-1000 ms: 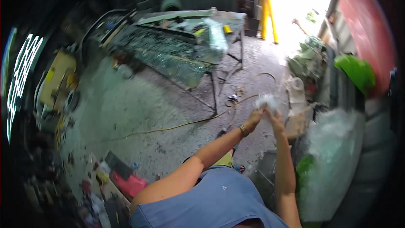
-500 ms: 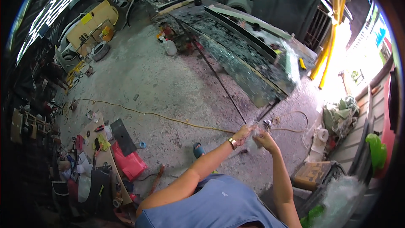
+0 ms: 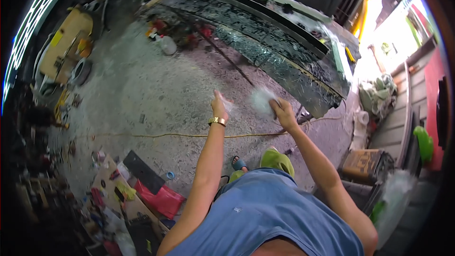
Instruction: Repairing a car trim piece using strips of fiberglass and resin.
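Observation:
My right hand is closed on a loose, fluffy tuft of white fibres, which spreads out to the left of the fingers and is smeared by motion. Apart from it, my left hand, with a gold watch on the wrist, has its fingers curled around a smaller wisp of white fibres. Ahead of both hands stands a low work table, its dark top strewn with pale strands. A long black bar slants along its near side.
A yellowish cord crosses the floor near my feet. Boards, a red bag and clutter lie at the left. A white jug stands beyond the hands. At the right are a brown box and a pile of white fibres.
My hands were together, with white fibres between them; now they are apart, the left hand farther left and both farther up. The view has shifted, with more of my legs showing.

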Available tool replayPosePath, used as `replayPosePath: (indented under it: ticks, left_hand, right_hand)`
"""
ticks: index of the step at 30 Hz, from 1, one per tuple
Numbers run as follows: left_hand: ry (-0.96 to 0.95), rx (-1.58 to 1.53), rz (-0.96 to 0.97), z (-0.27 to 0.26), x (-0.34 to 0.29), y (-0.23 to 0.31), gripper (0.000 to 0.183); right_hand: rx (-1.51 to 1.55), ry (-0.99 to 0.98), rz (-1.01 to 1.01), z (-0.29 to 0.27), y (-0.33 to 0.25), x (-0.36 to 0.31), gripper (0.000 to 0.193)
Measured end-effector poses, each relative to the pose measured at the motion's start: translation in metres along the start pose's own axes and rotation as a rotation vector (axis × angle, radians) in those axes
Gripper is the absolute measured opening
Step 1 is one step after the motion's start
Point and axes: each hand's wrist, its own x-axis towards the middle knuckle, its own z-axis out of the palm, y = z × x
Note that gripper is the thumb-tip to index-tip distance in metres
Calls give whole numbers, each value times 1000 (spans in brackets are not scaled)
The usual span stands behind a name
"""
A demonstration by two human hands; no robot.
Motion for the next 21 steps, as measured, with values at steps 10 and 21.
replayPosePath:
  ticks: [10,21]
  left_hand:
    - [-132,138,103,66,87,68,35]
    - [-218,-270,-92,114,247,189,42]
  right_hand:
    - [50,-223,155,95,54,193,30]
    - [-74,-202,-1,151,7,369,27]
